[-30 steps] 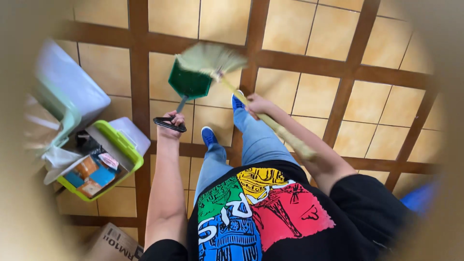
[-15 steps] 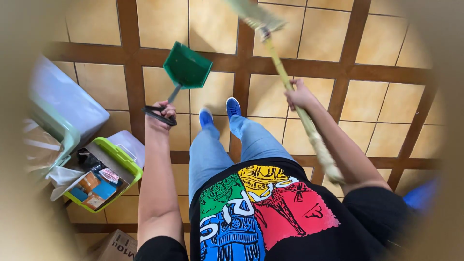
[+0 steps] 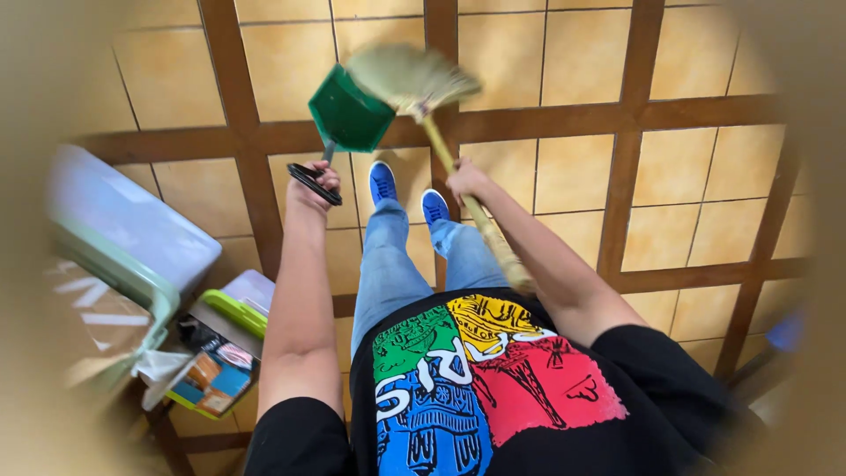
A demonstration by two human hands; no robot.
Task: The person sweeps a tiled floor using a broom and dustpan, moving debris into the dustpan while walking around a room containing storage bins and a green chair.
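I take the green dustpan (image 3: 350,113) as my landmark and work down from the biggest thing. The tiled floor (image 3: 696,53), tan squares with brown bands, lies under everything. Left of the dustpan and nearer to me stands a pale bin with a green rim (image 3: 132,238), and nearer still an open lime-green bin (image 3: 231,310) with packets inside.

My left arm runs nearly straight out ahead, and the left hand (image 3: 313,183) is clenched round the black loop handle just below the dustpan, holding the pan forward of my blue shoes (image 3: 382,182). My right arm is bent at the elbow and angles in toward the dustpan; the right hand (image 3: 465,181) grips the pale stick of the broom (image 3: 414,79) a little right of the pan and nearer to me. The straw bristles are blurred and lie at the pan's right edge, overlapping it as I see it. Whether the pan touches the floor I cannot tell.
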